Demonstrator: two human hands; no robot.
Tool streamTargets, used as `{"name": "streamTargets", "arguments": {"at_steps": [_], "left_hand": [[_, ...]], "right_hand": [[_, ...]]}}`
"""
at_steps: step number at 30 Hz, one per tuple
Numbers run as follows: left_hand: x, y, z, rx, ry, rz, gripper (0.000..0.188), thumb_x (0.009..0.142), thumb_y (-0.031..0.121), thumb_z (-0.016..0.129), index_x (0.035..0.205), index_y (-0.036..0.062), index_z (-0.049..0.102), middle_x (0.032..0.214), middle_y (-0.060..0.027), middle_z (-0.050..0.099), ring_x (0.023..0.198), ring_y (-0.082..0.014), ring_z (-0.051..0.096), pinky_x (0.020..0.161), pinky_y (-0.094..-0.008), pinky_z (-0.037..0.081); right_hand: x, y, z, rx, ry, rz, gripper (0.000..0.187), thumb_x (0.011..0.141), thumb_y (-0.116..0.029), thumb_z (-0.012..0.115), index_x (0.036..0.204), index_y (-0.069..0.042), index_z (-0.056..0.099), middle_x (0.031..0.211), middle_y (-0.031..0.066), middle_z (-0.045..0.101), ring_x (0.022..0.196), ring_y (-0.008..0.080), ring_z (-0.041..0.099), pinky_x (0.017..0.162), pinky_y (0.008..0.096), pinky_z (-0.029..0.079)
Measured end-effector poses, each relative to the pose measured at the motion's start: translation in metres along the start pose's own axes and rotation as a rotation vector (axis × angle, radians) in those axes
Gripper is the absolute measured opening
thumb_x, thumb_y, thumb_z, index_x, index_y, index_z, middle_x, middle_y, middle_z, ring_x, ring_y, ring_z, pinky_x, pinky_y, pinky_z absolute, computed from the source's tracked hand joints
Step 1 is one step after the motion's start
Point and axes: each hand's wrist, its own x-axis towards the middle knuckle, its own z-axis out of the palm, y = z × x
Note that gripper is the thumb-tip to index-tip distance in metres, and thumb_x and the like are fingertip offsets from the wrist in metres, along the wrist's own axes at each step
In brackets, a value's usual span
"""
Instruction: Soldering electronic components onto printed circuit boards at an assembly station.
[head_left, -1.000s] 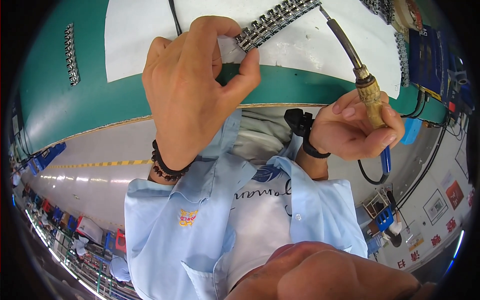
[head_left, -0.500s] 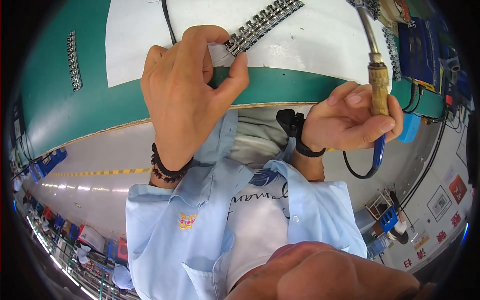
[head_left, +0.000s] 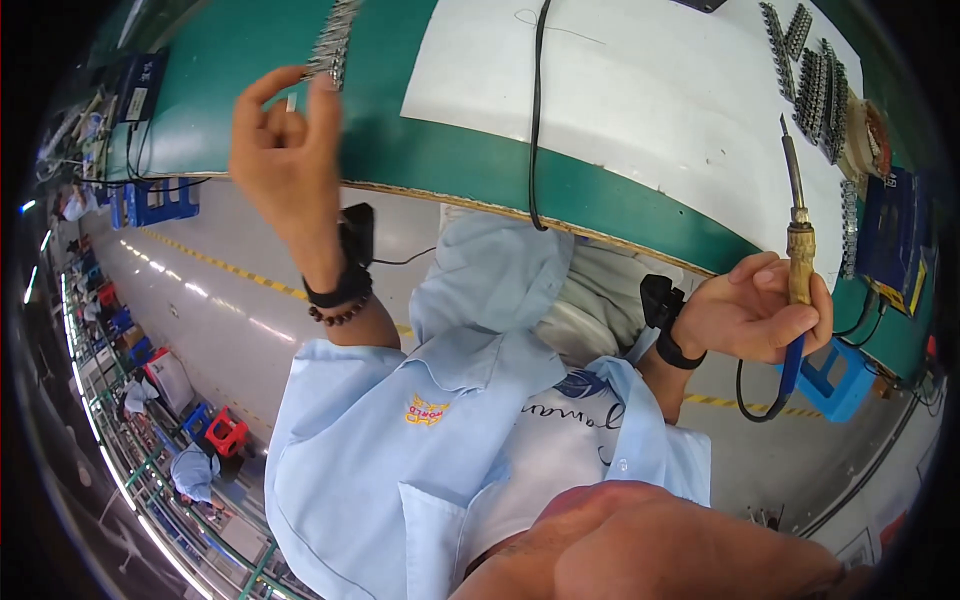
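Floor (head_left: pixel 180 290), grey with a yellow line, lies below the left hand (head_left: pixel 285 150), whose fingertips pinch a metal connector strip (head_left: pixel 332 45) over the green tabletop (head_left: pixel 450 165). Right hand (head_left: pixel 760 320) grips a soldering iron (head_left: pixel 797 265) beside the white mat (head_left: pixel 640 90).

The person's left hand (head_left: pixel 285 150) is raised high at the left, wrist bent, thumb and forefinger pinched together at the top, other fingers curled. The left forearm rises steeply from a pale blue sleeve. The right hand (head_left: pixel 755 320) sits lower at the right, fingers wrapped closed in a fist-like grip, thumb uppermost.
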Motion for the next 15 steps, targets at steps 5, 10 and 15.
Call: {"name": "streamTargets", "arguments": {"at_steps": [5, 10, 15], "left_hand": [[0.024, -0.035, -0.005, 0.205, 0.085, -0.096, 0.022, 0.085, 0.014, 0.075, 0.100, 0.0015, 0.065, 0.056, 0.0075, 0.037, 0.053, -0.0029, 0.032, 0.051, -0.0203, 0.026], [0.016, -0.048, -0.006, 0.318, 0.178, 0.092, 0.025, 0.088, 0.017, 0.072, 0.101, -0.0006, 0.061, 0.058, 0.0051, 0.046, 0.053, -0.0045, 0.040, 0.052, -0.0201, 0.033], [-0.026, 0.013, 0.036, -0.174, 0.036, 0.105, 0.012, 0.090, 0.012, 0.067, 0.092, 0.0003, 0.062, 0.061, 0.0032, 0.049, 0.056, -0.0029, 0.038, 0.050, -0.0203, 0.029]], "right_hand": [[0.000, -0.002, -0.001, -0.055, 0.022, -0.038, 0.034, 0.101, -0.034, 0.050, 0.108, 0.000, 0.050, 0.068, 0.0073, 0.050, 0.056, 0.0120, 0.046, 0.043, 0.0223, 0.038], [-0.003, 0.003, 0.005, -0.031, -0.010, 0.001, 0.031, 0.100, -0.031, 0.051, 0.109, -0.001, 0.050, 0.073, 0.0096, 0.051, 0.053, 0.0116, 0.045, 0.042, 0.0221, 0.037], [0.001, 0.008, 0.000, -0.064, -0.075, -0.077, 0.030, 0.099, -0.028, 0.054, 0.111, -0.001, 0.051, 0.076, 0.0100, 0.052, 0.051, 0.0120, 0.045, 0.040, 0.0235, 0.037]]}}
